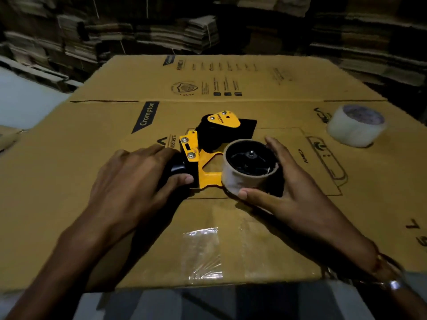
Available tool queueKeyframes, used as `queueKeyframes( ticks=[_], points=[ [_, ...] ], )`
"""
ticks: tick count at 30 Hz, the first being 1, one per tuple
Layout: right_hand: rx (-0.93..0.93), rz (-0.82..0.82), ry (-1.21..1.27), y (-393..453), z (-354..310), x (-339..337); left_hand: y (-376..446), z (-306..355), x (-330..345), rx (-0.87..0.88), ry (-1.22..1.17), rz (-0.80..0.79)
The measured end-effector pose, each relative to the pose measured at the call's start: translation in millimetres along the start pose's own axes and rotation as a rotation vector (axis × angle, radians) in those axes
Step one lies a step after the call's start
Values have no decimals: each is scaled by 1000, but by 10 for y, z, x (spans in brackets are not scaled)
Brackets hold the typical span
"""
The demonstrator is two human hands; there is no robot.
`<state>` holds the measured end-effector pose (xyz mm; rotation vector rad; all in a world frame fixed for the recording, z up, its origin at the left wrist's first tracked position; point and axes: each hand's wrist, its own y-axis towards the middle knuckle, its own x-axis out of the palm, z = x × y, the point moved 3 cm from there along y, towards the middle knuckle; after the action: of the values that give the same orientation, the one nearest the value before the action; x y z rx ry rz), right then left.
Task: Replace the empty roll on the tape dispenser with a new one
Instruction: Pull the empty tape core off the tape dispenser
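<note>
The yellow-and-black tape dispenser [209, 155] lies on its side on a flattened cardboard box [254, 239], its spent roll [245, 176], a bare brown core, still seated on the black hub and facing up. My right hand [288, 188] cups that core, thumb pressed against its near wall and fingers curled around the far side, so the core sits pinched between them. My left hand [136, 181] covers the dispenser's black handle [178, 168], fingers laid over the top and thumb tucked against the yellow frame, pressing it to the cardboard. The new roll of clear tape [355, 125] stands well apart at the box's right edge, untouched. A strip of clear tape [203, 252] is stuck across the cardboard near me. Stacks of folded cartons [138, 31] fill the dim background.
</note>
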<state>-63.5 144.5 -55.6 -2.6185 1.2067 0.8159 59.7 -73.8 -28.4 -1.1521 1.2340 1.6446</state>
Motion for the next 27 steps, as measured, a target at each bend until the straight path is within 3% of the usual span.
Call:
queueKeyframes(
  ticks=[5,13,18,23,27],
  points=[
    [-77,8,-77,28,-4,-15,-58,5,6,15,-39,92],
    [-249,208,-328,-203,-187,120,-263,37,-29,-38,-201,291],
    [-343,219,-418,-282,-229,191,-362,20,35,-53,-197,401],
    [-381,217,-367,-330,-280,172,-426,18,96,-47,-235,414],
    [-362,247,-178,-359,-304,115,-439,3,81,-66,-328,403]
  ],
)
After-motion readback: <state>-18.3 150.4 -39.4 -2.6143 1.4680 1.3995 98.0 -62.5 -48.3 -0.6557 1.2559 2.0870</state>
